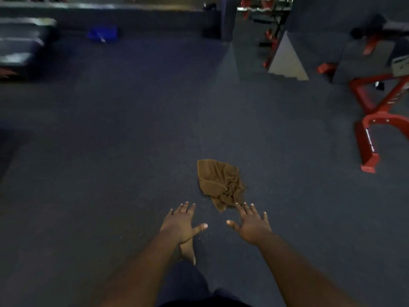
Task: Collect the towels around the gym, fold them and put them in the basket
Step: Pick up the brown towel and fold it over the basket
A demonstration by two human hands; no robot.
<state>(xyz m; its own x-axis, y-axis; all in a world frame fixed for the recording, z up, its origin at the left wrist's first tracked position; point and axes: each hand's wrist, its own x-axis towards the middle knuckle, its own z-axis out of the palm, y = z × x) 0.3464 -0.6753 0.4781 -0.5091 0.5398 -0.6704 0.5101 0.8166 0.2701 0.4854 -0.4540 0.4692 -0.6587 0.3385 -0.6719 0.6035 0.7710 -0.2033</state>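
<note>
A brown towel lies crumpled on the dark gym floor, just ahead of me. My left hand is stretched out palm down with fingers spread, a little below and left of the towel, holding nothing. My right hand is also spread palm down, its fingertips close to the towel's near corner; whether they touch it is unclear. No basket is recognisable in view.
A red steel machine frame stands at the right. A grey box sits behind it at upper right. A blue object lies by the far wall. Blurred steps are at upper left. My bare foot is under the left hand.
</note>
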